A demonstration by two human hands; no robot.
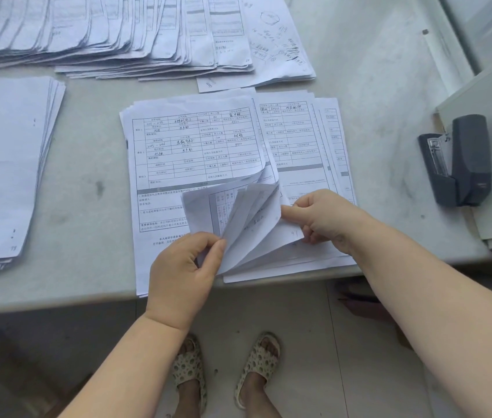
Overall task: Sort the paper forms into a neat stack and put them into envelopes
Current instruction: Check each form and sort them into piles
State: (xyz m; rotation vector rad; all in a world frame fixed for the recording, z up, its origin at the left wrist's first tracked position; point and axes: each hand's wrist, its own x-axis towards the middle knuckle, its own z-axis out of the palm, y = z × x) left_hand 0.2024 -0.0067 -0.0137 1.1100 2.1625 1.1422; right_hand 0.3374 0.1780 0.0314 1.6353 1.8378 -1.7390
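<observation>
Mid-sort at table [374, 86] near edge: left hand [186, 267] and right hand [326, 218] pinched lifted form corners [247, 218], no envelopes seen yet.

Desk [374, 86]: pale grey, stone-like top, scuffed with dark smudges; front edge runs across the lower view. Floor [314, 342]: light tiles with visible grout lines, dusty. Top right: pale frame or ledge [480, 25], possibly a window sill; cannot tell. Light: soft, even, cool, with faint shadows.
</observation>
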